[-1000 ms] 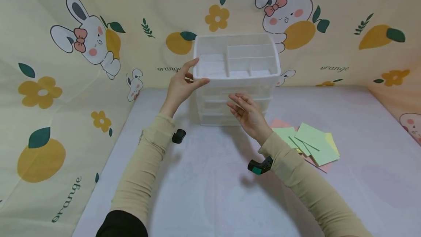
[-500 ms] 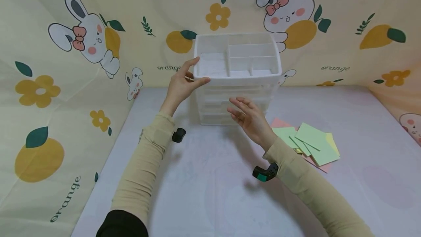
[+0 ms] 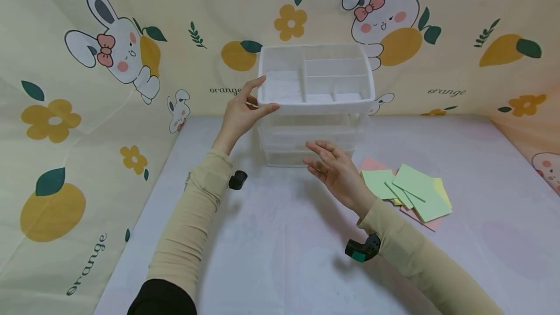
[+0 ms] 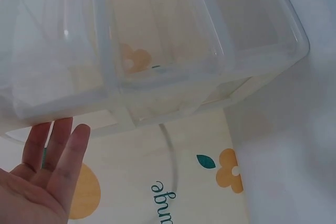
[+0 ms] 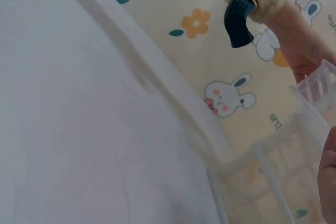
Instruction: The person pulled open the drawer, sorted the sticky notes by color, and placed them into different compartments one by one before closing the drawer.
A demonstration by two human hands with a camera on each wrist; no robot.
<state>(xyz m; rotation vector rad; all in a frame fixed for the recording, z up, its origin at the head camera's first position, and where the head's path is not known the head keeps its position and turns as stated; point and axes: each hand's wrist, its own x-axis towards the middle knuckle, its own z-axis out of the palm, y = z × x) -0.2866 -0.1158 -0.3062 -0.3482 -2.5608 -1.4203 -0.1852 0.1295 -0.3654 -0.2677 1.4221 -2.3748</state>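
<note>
A white, translucent drawer organizer (image 3: 312, 107) with a divided open top stands at the back of the table, showing several stacked drawers. At its front left corner, my left hand (image 3: 241, 119) holds the top rim, thumb along the front and index finger on the side. The left wrist view shows three fairly straight fingers (image 4: 65, 156) against the organizer. My right hand (image 3: 339, 174) is in front of the lower drawers with relaxed, slightly spread fingers overlapping them. One middle drawer (image 3: 284, 139) juts slightly forward. Only part of the right hand (image 5: 327, 177) shows in the right wrist view.
Loose green, pink and yellow paper squares (image 3: 415, 183) lie in a pile right of the organizer, close beside the right forearm. Behind stands a backdrop (image 3: 210, 23) printed with rabbits and oranges. A pale cloth (image 3: 262, 247) covers the table.
My right hand has drawn down and toward me, slightly to the right. A middle drawer's front has come forward a little. My left hand keeps its place on the rim.
</note>
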